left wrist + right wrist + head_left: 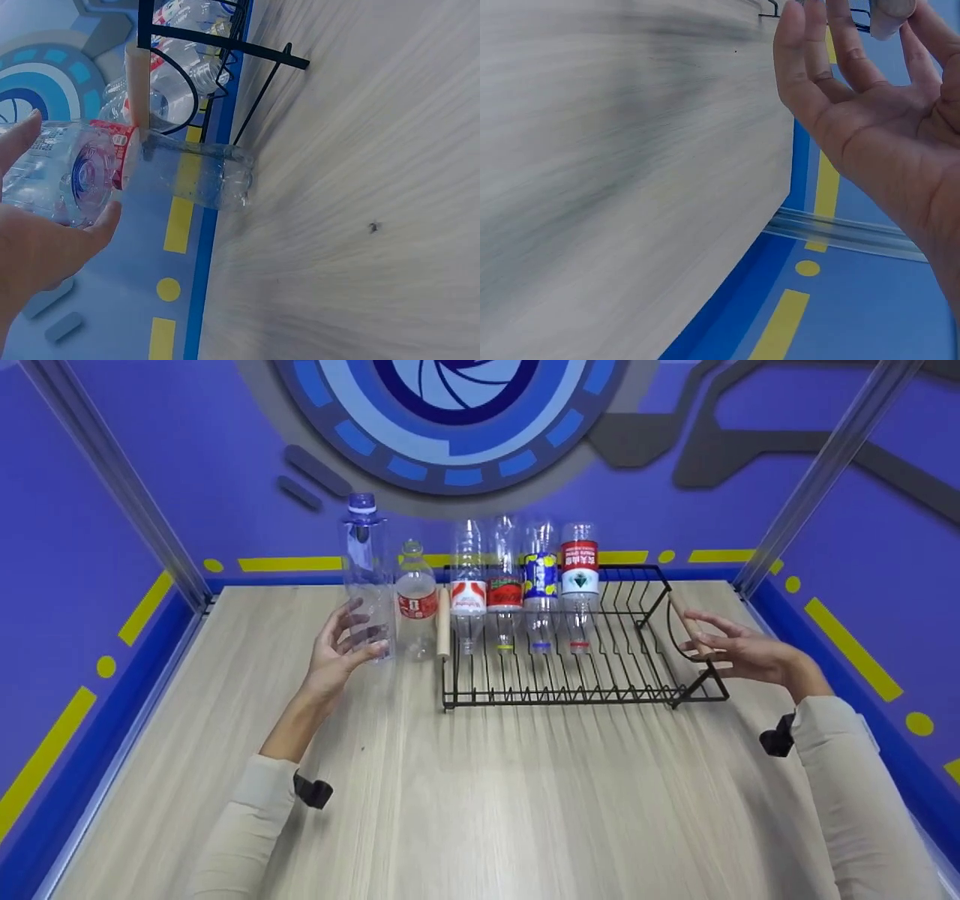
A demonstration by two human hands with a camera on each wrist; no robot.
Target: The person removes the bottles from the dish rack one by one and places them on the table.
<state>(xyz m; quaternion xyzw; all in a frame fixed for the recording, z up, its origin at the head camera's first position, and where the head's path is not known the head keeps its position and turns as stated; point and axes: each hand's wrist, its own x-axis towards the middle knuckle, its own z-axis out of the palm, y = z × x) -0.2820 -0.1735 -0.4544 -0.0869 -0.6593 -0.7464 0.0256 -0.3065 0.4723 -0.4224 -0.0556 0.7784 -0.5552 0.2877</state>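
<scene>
My left hand (341,645) grips a large clear plastic bottle (365,562) with a blue cap, held upright. Its round base (91,180) shows raised off the table in the left wrist view. Just right of it stands a clear bottle with a red label (416,604), by the left wooden handle (443,622) of a black wire rack (562,703). My right hand (742,652) is at the rack's right wooden handle (690,624), fingers spread and mostly straight around it; its end (891,13) shows between thumb and fingers in the right wrist view.
In the rack several bottles stand neck down, among them a white-and-red labelled one (469,596), a blue-and-yellow one (541,576) and a red-and-white one (580,562). The wooden table (525,810) meets blue walls (225,495) behind and at both sides.
</scene>
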